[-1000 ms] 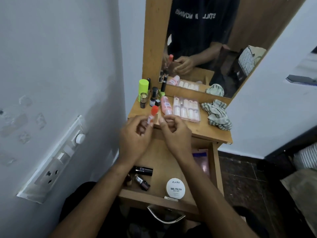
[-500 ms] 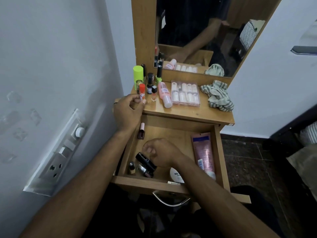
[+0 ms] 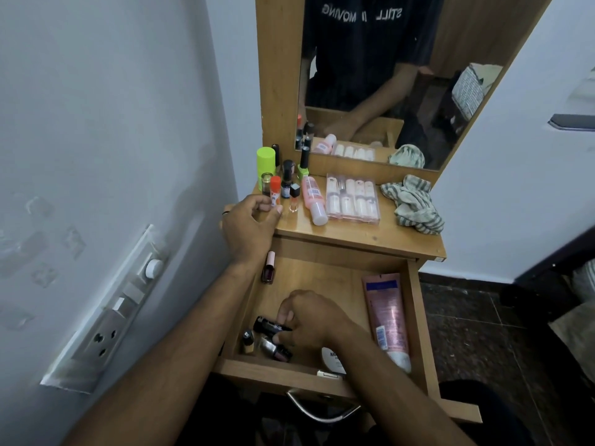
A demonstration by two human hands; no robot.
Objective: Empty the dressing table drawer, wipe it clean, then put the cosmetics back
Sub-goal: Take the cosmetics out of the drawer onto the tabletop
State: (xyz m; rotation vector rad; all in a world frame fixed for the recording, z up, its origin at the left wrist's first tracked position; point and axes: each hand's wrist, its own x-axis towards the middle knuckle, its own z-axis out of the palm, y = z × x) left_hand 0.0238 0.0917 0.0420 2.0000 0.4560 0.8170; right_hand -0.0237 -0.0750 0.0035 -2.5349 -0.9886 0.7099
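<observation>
1 head-worn view looks steeply down, close over the open drawer (image 3: 325, 278), edges probably wide-angle warped.

Bottles (image 3: 283, 185) stand on the tabletop (image 3: 354, 235) left of the cloth (image 3: 413, 204), behind the open drawer (image 3: 322, 278).

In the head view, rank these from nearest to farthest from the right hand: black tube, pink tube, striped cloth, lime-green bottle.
From the right hand, in the drawer:
1. black tube, gripped in its fingers at the drawer's front left.
2. pink tube, along the drawer's right side.
3. lime-green bottle, tabletop back left, and striped cloth, tabletop right: too close to call.
</observation>
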